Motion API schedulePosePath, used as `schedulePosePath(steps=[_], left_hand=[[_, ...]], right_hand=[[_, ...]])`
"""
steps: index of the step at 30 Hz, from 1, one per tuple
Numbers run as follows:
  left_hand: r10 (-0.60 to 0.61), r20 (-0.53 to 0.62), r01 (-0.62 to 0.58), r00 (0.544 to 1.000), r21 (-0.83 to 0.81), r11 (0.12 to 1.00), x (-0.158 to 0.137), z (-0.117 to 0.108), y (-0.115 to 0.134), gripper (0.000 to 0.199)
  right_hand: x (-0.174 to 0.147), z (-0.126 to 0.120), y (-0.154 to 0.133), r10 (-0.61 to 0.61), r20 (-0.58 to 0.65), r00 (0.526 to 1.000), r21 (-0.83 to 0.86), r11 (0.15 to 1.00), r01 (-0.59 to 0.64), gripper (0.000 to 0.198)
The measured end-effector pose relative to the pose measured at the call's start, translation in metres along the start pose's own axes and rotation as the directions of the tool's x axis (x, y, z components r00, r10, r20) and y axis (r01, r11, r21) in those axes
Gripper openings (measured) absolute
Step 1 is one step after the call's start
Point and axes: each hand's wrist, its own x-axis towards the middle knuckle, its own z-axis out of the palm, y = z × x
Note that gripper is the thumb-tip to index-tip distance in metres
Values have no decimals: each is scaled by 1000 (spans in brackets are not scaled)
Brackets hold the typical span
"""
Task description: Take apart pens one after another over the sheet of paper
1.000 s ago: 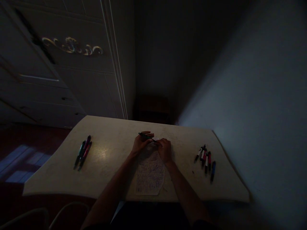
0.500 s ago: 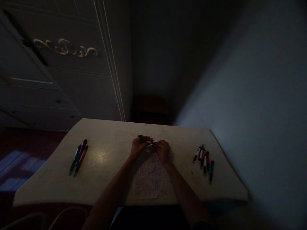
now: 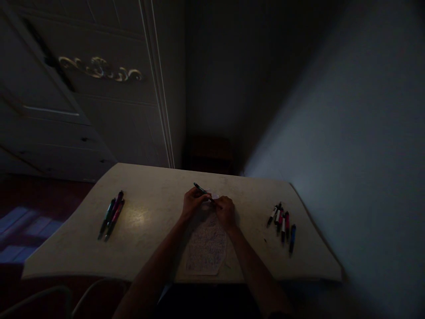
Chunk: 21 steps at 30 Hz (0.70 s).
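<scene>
My left hand is closed on a dark green pen, whose upper end sticks out above the fingers toward the far left. Close beside it, my right hand has its fingers pinched at the pen's other end; what exactly they grip there is too dark to make out. Beneath and in front of both hands lies a sheet of paper covered in dense writing, flat on the pale table. A bit of white shows just beyond the fingers.
At the table's left lie several pens, green, purple and pink. Several more pens, white, red and dark, lie at the right, with a blue pen beside them. A cabinet stands behind left; a wall borders the right.
The pen in my left hand has tilted more steeply, its upper end now higher. Both hands stay together over the paper. The view has shifted slightly.
</scene>
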Motion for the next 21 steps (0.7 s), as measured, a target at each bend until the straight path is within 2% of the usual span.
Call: schedulePosePath(steps=[6,8,11,14,21], left_hand=[[6,160,41,987,-294,955,6,-11,7,63],[12,178,55,984,-370,928,6,-13,11,66],[-18,203,96,979,-379,920,5,-14,12,63],[-42,181,101,983,-333,938,2,-14,10,60],[-16,36,25,999,-288,957,-17,-16,9,52]], right_hand=[[3,-5,-4,-32,27,999,-45,998,33,15],[2,-7,-4,-20,48,999,-56,998,22,15],[1,-10,-5,-6,90,996,-33,999,9,16],[-1,-11,-8,-4,102,995,-3,1000,5,18],[-1,-14,-15,-49,112,993,3,999,49,17]])
